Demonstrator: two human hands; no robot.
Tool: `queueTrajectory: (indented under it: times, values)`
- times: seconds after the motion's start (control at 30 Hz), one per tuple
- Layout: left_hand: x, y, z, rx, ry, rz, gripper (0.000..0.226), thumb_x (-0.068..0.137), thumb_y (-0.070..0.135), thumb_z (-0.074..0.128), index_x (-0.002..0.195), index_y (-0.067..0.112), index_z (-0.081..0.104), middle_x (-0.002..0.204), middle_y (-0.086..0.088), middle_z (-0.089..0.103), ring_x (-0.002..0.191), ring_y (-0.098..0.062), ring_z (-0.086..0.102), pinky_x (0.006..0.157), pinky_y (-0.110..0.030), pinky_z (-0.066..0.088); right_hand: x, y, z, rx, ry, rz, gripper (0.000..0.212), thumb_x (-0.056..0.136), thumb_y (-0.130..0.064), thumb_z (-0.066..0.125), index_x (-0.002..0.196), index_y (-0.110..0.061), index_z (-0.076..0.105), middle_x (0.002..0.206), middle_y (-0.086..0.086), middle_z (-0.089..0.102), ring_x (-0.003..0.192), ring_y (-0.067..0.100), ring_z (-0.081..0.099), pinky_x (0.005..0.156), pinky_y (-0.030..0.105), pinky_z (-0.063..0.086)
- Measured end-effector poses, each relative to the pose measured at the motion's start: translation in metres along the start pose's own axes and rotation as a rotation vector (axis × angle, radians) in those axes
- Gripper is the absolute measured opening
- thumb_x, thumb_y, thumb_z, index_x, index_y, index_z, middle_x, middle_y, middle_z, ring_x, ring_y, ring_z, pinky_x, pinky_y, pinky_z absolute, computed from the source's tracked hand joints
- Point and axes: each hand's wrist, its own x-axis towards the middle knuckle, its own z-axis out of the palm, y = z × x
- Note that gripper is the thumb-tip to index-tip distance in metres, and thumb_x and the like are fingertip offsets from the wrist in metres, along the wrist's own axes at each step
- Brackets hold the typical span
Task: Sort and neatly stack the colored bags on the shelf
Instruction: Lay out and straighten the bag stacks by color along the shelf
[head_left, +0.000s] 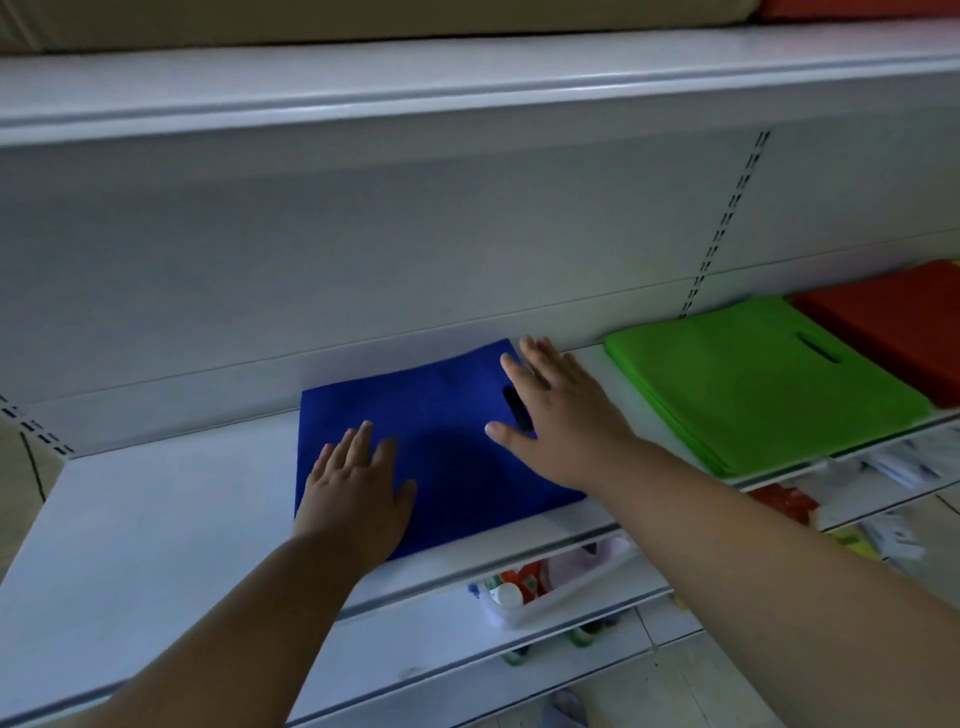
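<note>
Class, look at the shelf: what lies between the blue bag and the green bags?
In the head view, only a bare strip of white shelf separates the blue bag from the green bags; the right hand reaches over its near part.

What we cannot make out at the shelf

Our right hand (558, 410) covers part of the blue bag (447, 441)'s handle slot, and our left hand (356, 493) hides its near-left corner. The red bag stack (893, 327) runs off the right edge. Below, the tray (561, 592) of small goods and the white packets (904, 462) are too blurred for us to identify.
</note>
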Motion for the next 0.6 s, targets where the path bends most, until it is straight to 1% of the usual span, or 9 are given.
queueTrajectory:
  times: [0.07, 0.13, 0.27, 0.37, 0.43, 0.47, 0.53, 0.6]
  values:
    - [-0.010, 0.021, -0.011, -0.041, 0.100, 0.039, 0.060, 0.097, 0.050, 0.040, 0.151, 0.026, 0.028, 0.157, -0.003, 0.029, 0.144, -0.026, 0.027, 0.117, -0.042, 0.023, -0.018, 0.006, -0.017, -0.006, 0.039, 0.000, 0.079, 0.094, -0.062, 0.036, 0.155, -0.018, 0.014, 0.163, 0.008, 0.003, 0.150, 0.023, 0.003, 0.121, 0.040, 0.007]
    - [-0.023, 0.050, -0.019, -0.081, 0.109, 0.106, 0.056, 0.097, 0.049, 0.041, 0.148, 0.028, 0.032, 0.150, 0.002, 0.037, 0.137, -0.023, 0.035, 0.112, -0.041, 0.031, -0.036, 0.018, -0.034, -0.036, 0.061, 0.037, 0.077, 0.091, -0.060, 0.035, 0.154, -0.018, 0.018, 0.163, 0.007, 0.009, 0.149, 0.025, 0.011, 0.120, 0.042, 0.011]
    - [-0.034, 0.111, -0.017, -0.122, 0.083, 0.231, 0.052, 0.098, 0.047, 0.040, 0.147, 0.031, 0.034, 0.146, 0.005, 0.040, 0.133, -0.020, 0.038, 0.111, -0.036, 0.031, -0.064, 0.057, -0.067, -0.074, 0.065, 0.138, 0.073, 0.093, -0.057, 0.041, 0.153, -0.023, 0.020, 0.162, 0.003, 0.012, 0.147, 0.025, 0.018, 0.116, 0.041, 0.020]
    - [-0.034, 0.155, -0.013, -0.114, 0.059, 0.306, 0.048, 0.099, 0.045, 0.037, 0.146, 0.034, 0.034, 0.144, 0.007, 0.037, 0.130, -0.019, 0.038, 0.109, -0.033, 0.030, -0.082, 0.095, -0.084, -0.097, 0.109, 0.153, 0.075, 0.086, -0.058, 0.040, 0.150, -0.020, 0.031, 0.157, 0.007, 0.030, 0.141, 0.029, 0.032, 0.112, 0.042, 0.031]
    - [-0.029, 0.185, -0.008, -0.141, 0.047, 0.349, 0.046, 0.100, 0.042, 0.038, 0.145, 0.034, 0.035, 0.143, 0.008, 0.037, 0.128, -0.018, 0.038, 0.107, -0.031, 0.031, -0.091, 0.125, -0.088, -0.093, 0.121, 0.166, 0.076, 0.083, -0.057, 0.041, 0.148, -0.018, 0.036, 0.152, 0.009, 0.039, 0.136, 0.031, 0.039, 0.109, 0.044, 0.036]
    - [-0.025, 0.201, -0.004, -0.184, 0.030, 0.357, 0.045, 0.100, 0.040, 0.039, 0.144, 0.034, 0.037, 0.142, 0.008, 0.038, 0.127, -0.017, 0.039, 0.107, -0.030, 0.033, -0.096, 0.141, -0.089, -0.088, 0.117, 0.173, 0.076, 0.083, -0.057, 0.040, 0.147, -0.018, 0.037, 0.151, 0.009, 0.040, 0.135, 0.031, 0.040, 0.108, 0.044, 0.037]
    - [-0.011, 0.237, 0.006, -0.321, -0.027, 0.315, 0.044, 0.099, 0.038, 0.042, 0.143, 0.032, 0.039, 0.142, 0.007, 0.040, 0.124, -0.016, 0.044, 0.105, -0.031, 0.038, -0.103, 0.174, -0.088, -0.086, 0.091, 0.166, 0.074, 0.085, -0.058, 0.039, 0.148, -0.019, 0.034, 0.152, 0.007, 0.039, 0.136, 0.029, 0.038, 0.109, 0.042, 0.036]
    - [0.005, 0.272, 0.017, -0.476, -0.096, 0.183, 0.048, 0.098, 0.039, 0.045, 0.144, 0.030, 0.037, 0.144, 0.004, 0.040, 0.122, -0.016, 0.050, 0.103, -0.034, 0.043, -0.106, 0.208, -0.086, -0.070, 0.042, 0.134, 0.070, 0.092, -0.056, 0.044, 0.151, -0.021, 0.029, 0.155, 0.004, 0.033, 0.139, 0.025, 0.033, 0.112, 0.040, 0.032]
